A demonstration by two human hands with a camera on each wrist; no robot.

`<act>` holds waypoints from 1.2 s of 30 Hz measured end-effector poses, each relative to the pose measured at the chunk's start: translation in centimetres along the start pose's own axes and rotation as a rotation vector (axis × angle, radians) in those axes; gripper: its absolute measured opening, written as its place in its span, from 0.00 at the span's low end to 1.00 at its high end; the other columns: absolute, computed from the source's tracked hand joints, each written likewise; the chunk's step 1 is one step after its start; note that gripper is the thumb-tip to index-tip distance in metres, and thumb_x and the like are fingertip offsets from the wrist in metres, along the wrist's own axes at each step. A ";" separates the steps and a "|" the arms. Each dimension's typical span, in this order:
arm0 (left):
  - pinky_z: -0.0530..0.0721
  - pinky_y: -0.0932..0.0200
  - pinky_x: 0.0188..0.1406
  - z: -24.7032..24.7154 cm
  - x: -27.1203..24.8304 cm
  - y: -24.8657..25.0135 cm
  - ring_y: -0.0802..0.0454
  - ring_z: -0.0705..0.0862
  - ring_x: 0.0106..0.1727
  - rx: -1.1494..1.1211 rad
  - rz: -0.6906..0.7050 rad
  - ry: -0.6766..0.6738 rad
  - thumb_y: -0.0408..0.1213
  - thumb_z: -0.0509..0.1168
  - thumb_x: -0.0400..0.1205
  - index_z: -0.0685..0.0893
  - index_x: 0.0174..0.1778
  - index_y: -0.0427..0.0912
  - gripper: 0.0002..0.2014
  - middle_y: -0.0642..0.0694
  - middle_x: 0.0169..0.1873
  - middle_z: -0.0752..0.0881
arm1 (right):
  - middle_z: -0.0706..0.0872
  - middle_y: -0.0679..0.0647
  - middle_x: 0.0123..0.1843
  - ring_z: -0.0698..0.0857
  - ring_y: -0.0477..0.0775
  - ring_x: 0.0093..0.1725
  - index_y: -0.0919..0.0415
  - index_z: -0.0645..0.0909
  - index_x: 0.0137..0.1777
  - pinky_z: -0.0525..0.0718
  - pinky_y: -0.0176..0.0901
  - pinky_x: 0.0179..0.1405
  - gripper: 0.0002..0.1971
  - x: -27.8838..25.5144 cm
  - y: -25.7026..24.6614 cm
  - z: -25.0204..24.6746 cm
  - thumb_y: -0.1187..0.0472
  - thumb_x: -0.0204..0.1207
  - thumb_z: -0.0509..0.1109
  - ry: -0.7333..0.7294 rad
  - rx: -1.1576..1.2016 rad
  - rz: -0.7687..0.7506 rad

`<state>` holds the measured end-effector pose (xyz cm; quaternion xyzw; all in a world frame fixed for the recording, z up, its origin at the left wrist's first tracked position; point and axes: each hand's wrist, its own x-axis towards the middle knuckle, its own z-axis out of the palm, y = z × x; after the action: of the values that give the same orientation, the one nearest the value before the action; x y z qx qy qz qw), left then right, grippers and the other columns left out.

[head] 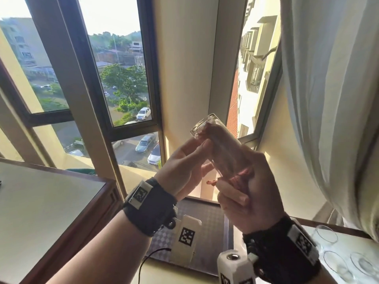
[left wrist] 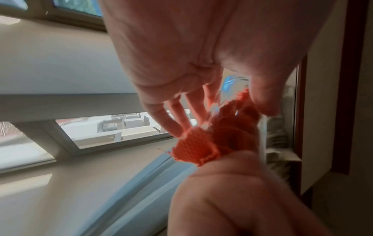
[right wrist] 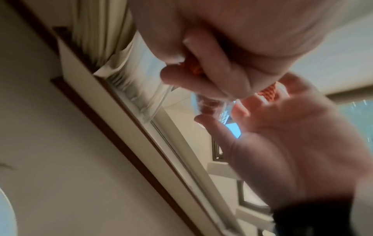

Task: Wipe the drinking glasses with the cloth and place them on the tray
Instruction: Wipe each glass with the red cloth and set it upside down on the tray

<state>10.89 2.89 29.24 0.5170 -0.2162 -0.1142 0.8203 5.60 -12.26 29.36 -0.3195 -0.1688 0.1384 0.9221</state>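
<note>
One drinking glass (head: 220, 141) was mid-wipe, held up at the window: left hand (head: 184, 169) pinched it, right hand (head: 252, 199) gripped the orange cloth (left wrist: 201, 146) stuffed inside. Unwiped glasses (head: 335, 262) waited near right; tray (head: 209, 220) likely still unfilled.

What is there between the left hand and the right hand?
The tilted drinking glass, with the orange cloth pushed into it, seen best in the left wrist view.
</note>
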 end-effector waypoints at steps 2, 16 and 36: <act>0.87 0.51 0.61 -0.1 0.1 -0.5 0.50 0.88 0.64 0.155 -0.021 0.078 0.60 0.78 0.78 0.93 0.61 0.52 0.21 0.45 0.59 0.92 | 0.84 0.68 0.54 0.71 0.41 0.14 0.65 0.81 0.69 0.68 0.30 0.11 0.21 0.1 -0.7 -0.5 0.50 0.85 0.67 0.259 -0.295 -0.135; 0.86 0.43 0.62 1.8 0.4 1.8 0.49 0.93 0.47 0.346 -0.065 0.241 0.52 0.84 0.75 0.95 0.37 0.47 0.12 0.40 0.45 0.95 | 0.86 0.43 0.37 0.83 0.41 0.26 0.62 0.87 0.51 0.80 0.20 0.33 0.06 0.1 1.4 -2.9 0.61 0.78 0.79 0.114 -1.911 -0.613; 0.73 0.22 0.79 0.0 -0.1 0.8 0.28 0.83 0.65 0.068 -0.058 0.042 0.50 0.84 0.74 0.82 0.66 0.20 0.39 0.14 0.64 0.81 | 0.73 0.64 0.26 0.70 0.49 0.16 0.57 0.83 0.67 0.60 0.44 0.15 0.24 -0.5 1.3 -0.3 0.77 0.72 0.74 -0.003 -0.520 -0.061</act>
<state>10.74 3.27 29.98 0.5529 -0.1874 -0.1198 0.8030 5.06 -11.61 28.19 -0.5402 -0.2096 0.0630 0.8126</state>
